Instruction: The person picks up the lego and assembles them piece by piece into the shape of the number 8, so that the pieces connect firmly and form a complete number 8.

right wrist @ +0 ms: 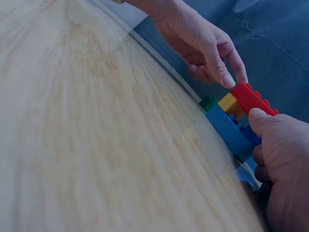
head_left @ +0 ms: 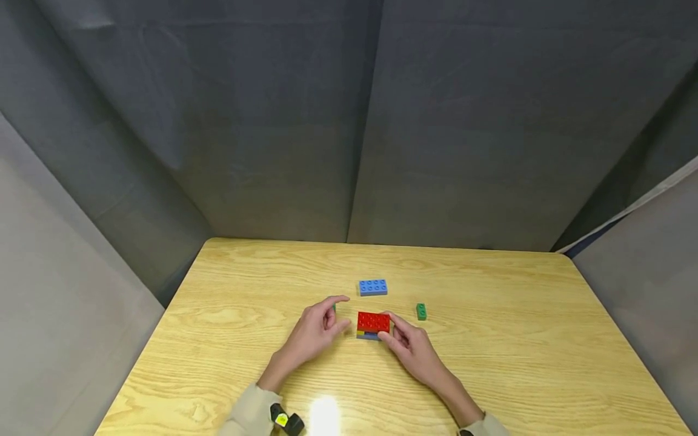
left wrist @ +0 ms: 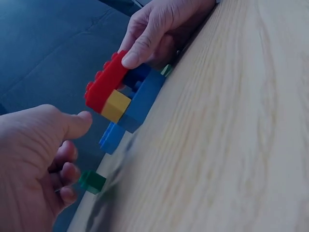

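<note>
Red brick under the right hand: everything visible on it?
The red brick is rectangular, glossy and plastic-looking, with two rows of studs facing up. It tops a stack, its left end over a yellow brick, above a blue brick; whether it's fully seated, I can't tell. The right hand pinches its right end.

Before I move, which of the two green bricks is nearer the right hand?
In the head view, it's the green brick just beyond the right hand, fully in sight; the other green brick is mostly hidden by the left hand.
</note>
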A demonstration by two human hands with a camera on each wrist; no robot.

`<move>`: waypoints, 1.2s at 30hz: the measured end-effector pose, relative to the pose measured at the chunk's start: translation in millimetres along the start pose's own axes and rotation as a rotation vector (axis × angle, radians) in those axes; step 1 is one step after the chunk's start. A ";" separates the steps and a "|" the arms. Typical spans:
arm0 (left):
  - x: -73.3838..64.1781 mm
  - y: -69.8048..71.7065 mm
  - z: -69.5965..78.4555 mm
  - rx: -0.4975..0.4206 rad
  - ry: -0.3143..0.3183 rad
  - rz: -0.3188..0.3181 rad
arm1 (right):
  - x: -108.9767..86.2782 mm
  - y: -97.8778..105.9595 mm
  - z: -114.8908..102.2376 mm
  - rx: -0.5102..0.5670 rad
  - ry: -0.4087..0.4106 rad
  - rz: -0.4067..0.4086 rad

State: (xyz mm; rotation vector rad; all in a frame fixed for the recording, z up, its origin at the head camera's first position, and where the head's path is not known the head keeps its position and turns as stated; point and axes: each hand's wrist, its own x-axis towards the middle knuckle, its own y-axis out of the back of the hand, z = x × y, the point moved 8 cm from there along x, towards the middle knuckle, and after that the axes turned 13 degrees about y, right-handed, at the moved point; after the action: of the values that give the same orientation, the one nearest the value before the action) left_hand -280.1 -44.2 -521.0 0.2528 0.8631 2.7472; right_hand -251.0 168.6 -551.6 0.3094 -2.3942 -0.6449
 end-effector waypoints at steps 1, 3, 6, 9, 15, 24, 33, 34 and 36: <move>1.0 1.1 -1.8 -0.003 0.004 0.017 | -0.2 0.3 0.3 0.003 -0.008 -0.001; 2.4 3.5 -6.1 0.001 0.016 0.053 | -0.5 0.6 1.1 0.010 -0.029 -0.004; 3.4 8.1 -12.6 0.038 0.036 0.121 | -0.8 0.5 1.2 0.015 -0.039 -0.009; 3.5 12.1 -19.6 0.087 0.079 0.174 | -0.2 0.4 -0.2 0.021 -0.032 -0.011; 3.3 12.8 -29.1 0.125 0.141 0.191 | 0.2 1.8 -2.6 0.030 -0.029 -0.007; 0.3 11.0 -32.5 0.131 0.148 0.178 | 0.2 0.3 -1.4 0.038 -0.046 -0.019; 0.5 9.4 -31.8 0.138 0.132 0.172 | -0.3 2.1 -2.1 0.026 -0.049 -0.009; 0.5 9.1 -32.1 0.139 0.131 0.174 | -0.5 2.3 -2.0 0.024 -0.051 -0.008; 0.4 8.8 -32.4 0.140 0.129 0.177 | -0.7 2.4 -1.8 0.022 -0.055 -0.008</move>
State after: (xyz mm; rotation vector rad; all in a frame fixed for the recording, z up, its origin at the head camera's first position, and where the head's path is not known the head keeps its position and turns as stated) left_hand -289.7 -68.5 -542.1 0.1878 1.1190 2.8959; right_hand -249.4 170.2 -549.5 0.3148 -2.4553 -0.6396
